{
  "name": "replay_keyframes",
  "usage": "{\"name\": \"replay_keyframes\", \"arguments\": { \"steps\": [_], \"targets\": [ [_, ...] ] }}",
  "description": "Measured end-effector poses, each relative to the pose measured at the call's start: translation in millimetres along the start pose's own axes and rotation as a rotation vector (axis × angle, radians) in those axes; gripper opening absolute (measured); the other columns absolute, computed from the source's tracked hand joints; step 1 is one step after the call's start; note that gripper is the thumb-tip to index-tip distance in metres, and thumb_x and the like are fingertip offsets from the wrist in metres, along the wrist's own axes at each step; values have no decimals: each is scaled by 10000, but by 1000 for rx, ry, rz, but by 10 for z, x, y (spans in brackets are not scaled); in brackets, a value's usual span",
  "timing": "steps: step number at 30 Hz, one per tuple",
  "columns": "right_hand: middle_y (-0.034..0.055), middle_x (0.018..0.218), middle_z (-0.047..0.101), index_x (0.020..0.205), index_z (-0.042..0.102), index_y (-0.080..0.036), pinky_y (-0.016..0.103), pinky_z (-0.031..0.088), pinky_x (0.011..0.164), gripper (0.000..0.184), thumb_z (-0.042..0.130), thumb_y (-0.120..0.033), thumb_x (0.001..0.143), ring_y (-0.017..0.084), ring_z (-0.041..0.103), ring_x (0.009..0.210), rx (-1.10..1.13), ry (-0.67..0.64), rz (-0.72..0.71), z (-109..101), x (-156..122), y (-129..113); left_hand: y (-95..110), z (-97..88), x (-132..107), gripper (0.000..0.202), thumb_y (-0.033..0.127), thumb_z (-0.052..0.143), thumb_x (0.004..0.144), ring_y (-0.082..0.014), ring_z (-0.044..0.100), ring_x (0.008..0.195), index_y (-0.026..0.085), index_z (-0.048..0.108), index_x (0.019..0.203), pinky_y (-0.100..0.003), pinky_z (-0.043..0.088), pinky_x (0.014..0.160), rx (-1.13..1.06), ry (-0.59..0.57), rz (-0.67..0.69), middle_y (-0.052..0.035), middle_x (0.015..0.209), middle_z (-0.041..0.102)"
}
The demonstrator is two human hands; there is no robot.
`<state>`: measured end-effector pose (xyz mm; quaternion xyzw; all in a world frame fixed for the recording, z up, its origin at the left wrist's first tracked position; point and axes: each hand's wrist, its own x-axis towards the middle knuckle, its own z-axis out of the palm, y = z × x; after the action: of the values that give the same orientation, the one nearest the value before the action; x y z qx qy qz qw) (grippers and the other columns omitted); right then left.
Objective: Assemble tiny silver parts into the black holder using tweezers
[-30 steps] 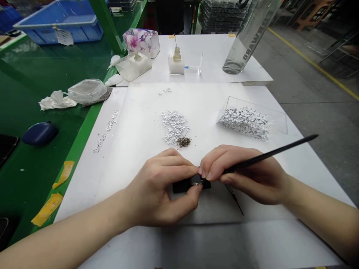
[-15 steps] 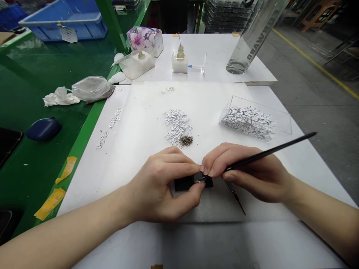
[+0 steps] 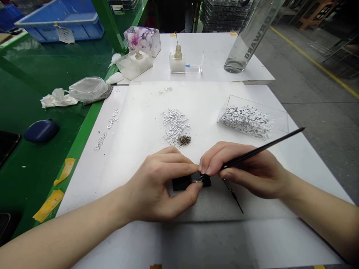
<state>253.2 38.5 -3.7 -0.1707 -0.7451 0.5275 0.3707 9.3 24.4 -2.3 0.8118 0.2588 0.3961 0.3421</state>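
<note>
Here we are at a white desk (image 3: 123,243), a pale sheet (image 3: 140,123) spread across it, a green desk (image 3: 25,84) flanking it left, grey floor (image 3: 305,123) off to the right. Count them: 1 clear box (image 3: 246,121) of white bits at far right, 1 loose white heap (image 3: 175,123) mid-sheet, 1 dark pile (image 3: 184,140) touching its near edge, 2 yellow tape strips (image 3: 66,172) along the left edge. In the near middle, 1 black block (image 3: 181,183) sits under 2 hands! The left hand (image 3: 159,183) has its grip closed, thumb and finger pinching 1 small shiny piece (image 3: 197,179) over that block; the right hand (image 3: 249,173) has its grip closed around 1 slim black tool (image 3: 276,142). And compared with half a second ago, the tool's free end has swung left, while heap and pile stay put!
</note>
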Motion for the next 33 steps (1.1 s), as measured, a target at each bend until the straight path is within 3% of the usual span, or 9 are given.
{"name": "replay_keyframes", "arguments": {
  "steps": [7, 11, 17, 33],
  "targets": [
    [109, 1066, 754, 1177, 746, -185, 349, 623, 919, 177, 621, -168, 1053, 220, 739, 1007, -17, -2, 7, -12, 5, 0, -32, 5, -20, 244, 111, 705, 864, -180, 708, 747, 209, 818, 1057, -326, 590, 717, -6, -1, -4, -72, 931, 832],
    [107, 1037, 772, 1150, 765, -179, 337, 635, 894, 159, 643, -182, 1047, 216, 748, 983, -1, 21, 1, -3, 18, -2, -14, -4, -13, 232, 107, 706, 864, -179, 705, 742, 200, 819, 1043, -331, 590, 717, -6, 4, -11, -77, 942, 836],
    [108, 1037, 779, 1158, 767, -170, 324, 632, 901, 164, 655, -157, 1039, 208, 743, 1002, -4, 4, -22, -8, 26, 0, 79, -72, 48, 182, 80, 700, 875, -186, 723, 757, 174, 807, 988, -348, 603, 753, 41, -93, -49, -89, 936, 838],
    [104, 1054, 778, 1165, 773, -172, 328, 625, 919, 178, 648, -149, 1041, 209, 744, 1009, 8, 7, -4, -18, 4, 11, 63, -72, 40, 143, 94, 696, 884, -181, 711, 739, 159, 793, 967, -345, 587, 749, 38, -96, -40, -84, 906, 830]
  ]
}}
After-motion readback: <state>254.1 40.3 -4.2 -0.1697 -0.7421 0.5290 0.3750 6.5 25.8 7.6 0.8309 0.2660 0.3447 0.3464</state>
